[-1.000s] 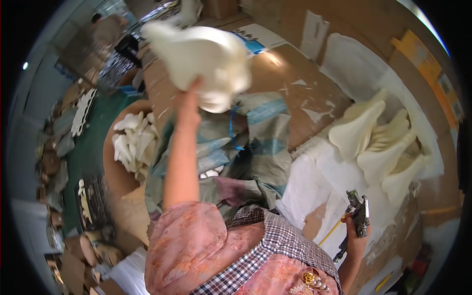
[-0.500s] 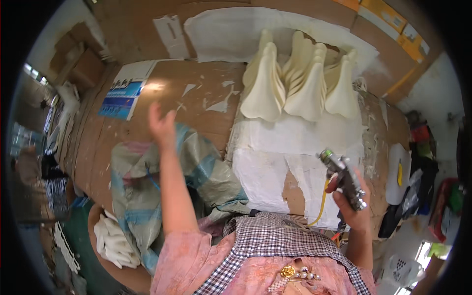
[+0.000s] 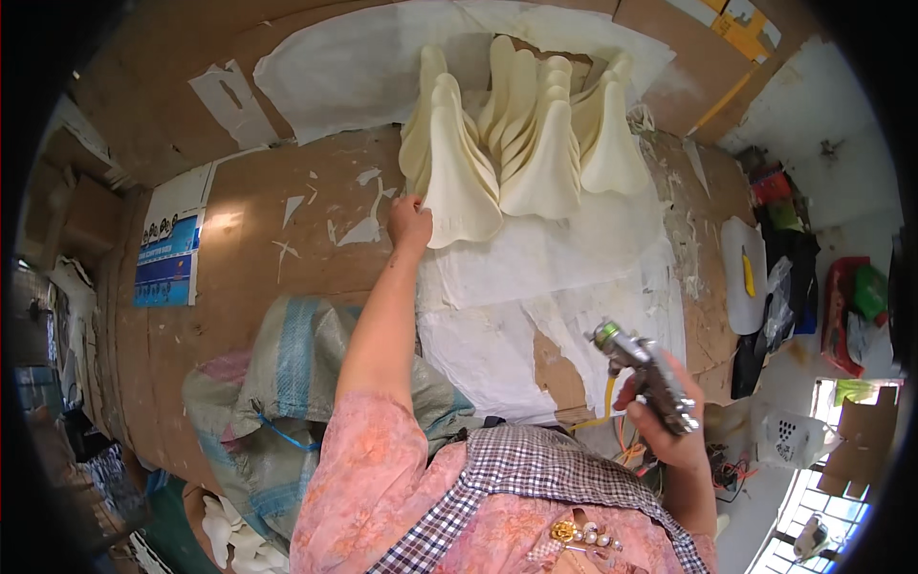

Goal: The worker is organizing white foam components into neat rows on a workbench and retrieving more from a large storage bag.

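A spray gun (image 3: pixel 650 378), metallic with a green ring at its front, is held in my right hand (image 3: pixel 669 421) above the near right of the work surface; a yellow hose (image 3: pixel 607 397) runs down from it. Across the surface, my left hand (image 3: pixel 409 222) is at the left edge of the front cream moulded piece (image 3: pixel 461 182) in the left stack, its fingers curled in against that edge. These pieces are narrow on top and flare to a wavy lower rim. Two more stacks, a middle one (image 3: pixel 545 163) and a right one (image 3: pixel 612 143), lean beside it.
White paper (image 3: pixel 478 335) covers part of the cardboard surface (image 3: pixel 277 230) under the stacks. A grey and blue woven sack (image 3: pixel 306 349) lies at the near left. More cream pieces (image 3: pixel 234 536) sit in a container below it. A white holder with a yellow-handled tool (image 3: pixel 748 273) is at right.
My left hand has moved from above the sack to the left stack's edge and closed there. The spray gun stays in my right hand. The view has shifted to the right.
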`<state>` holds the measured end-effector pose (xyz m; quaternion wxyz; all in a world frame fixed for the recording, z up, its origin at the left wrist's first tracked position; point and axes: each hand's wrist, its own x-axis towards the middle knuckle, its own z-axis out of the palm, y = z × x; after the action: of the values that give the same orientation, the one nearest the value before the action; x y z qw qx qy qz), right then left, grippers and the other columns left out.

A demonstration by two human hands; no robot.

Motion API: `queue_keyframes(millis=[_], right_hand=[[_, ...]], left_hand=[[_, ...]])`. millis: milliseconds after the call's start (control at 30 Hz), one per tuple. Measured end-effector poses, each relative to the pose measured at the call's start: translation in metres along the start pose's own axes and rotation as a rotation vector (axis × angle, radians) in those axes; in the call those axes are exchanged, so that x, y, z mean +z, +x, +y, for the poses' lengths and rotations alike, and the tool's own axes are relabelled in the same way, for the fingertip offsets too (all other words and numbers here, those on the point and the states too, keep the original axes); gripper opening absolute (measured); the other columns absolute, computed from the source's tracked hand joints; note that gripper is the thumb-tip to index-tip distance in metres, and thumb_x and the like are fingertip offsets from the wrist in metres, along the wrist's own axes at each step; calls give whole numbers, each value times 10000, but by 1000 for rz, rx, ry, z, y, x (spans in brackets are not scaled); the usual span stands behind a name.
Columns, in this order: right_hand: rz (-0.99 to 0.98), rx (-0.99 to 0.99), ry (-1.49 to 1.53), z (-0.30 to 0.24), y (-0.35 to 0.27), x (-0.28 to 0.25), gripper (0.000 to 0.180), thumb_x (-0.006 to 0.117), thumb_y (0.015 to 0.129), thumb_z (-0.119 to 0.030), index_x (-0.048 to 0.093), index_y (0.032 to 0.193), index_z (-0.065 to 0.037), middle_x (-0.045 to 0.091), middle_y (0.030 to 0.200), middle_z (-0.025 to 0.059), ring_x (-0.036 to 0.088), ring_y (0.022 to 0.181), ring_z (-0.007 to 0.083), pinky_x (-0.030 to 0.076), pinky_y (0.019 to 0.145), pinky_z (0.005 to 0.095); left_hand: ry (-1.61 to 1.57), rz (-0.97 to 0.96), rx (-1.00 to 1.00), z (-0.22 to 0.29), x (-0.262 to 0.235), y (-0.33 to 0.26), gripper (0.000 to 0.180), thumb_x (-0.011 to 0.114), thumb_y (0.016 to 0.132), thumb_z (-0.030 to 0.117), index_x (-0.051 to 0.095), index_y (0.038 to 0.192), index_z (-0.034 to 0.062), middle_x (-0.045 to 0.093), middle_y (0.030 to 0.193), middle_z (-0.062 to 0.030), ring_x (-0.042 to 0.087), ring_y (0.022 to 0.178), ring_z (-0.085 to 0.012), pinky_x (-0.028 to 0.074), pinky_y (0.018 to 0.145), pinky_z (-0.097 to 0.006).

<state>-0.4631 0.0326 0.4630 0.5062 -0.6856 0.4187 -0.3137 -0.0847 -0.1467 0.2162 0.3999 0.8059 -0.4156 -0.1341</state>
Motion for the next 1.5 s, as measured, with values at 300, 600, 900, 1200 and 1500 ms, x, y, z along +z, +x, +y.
queue_keyframes(millis=[300, 600, 900, 1200, 1500], right_hand=[[70, -66, -59, -4, 30, 3, 570, 674, 769, -10, 433, 1284, 29, 601, 951, 90, 582, 788, 126, 484, 731, 277], [74, 85, -89, 6, 9, -4, 572, 686, 768, -31, 443, 1286, -10, 610, 899, 55, 588, 792, 107, 473, 740, 253], [245, 112, -178, 3, -23, -32, 588, 677, 778, -39, 413, 1300, 19, 598, 914, 69, 576, 783, 128, 475, 719, 259], [310, 109, -125, 0, -36, -40, 563, 700, 754, -52, 461, 1258, 30, 617, 875, 65, 580, 763, 102, 467, 692, 241], [458, 47, -33, -9, -40, -66, 600, 658, 804, -103, 389, 1323, 33, 588, 899, 76, 576, 793, 134, 488, 736, 276]], left_hand=[[-83, 400, 66, -80, -124, -22, 218, 647, 761, 119, 627, 940, -4, 569, 866, -123, 558, 788, -258, 453, 732, -368], [-577, 284, -130, -83, -73, 10, 263, 661, 808, 141, 618, 1014, -16, 606, 911, -64, 553, 779, -156, 447, 731, -297], [-1185, -325, -302, -12, -25, 34, 227, 561, 864, 96, 570, 1081, 31, 614, 1087, -73, 585, 979, -164, 462, 848, -311], [-905, -134, -177, -39, -4, 5, 347, 691, 774, 88, 523, 1064, 1, 506, 1252, -138, 529, 1062, -183, 421, 889, -303], [-750, -348, -294, -10, -23, -19, 624, 659, 717, 0, 425, 1295, -6, 572, 1171, -135, 557, 1055, -223, 436, 897, -316]])
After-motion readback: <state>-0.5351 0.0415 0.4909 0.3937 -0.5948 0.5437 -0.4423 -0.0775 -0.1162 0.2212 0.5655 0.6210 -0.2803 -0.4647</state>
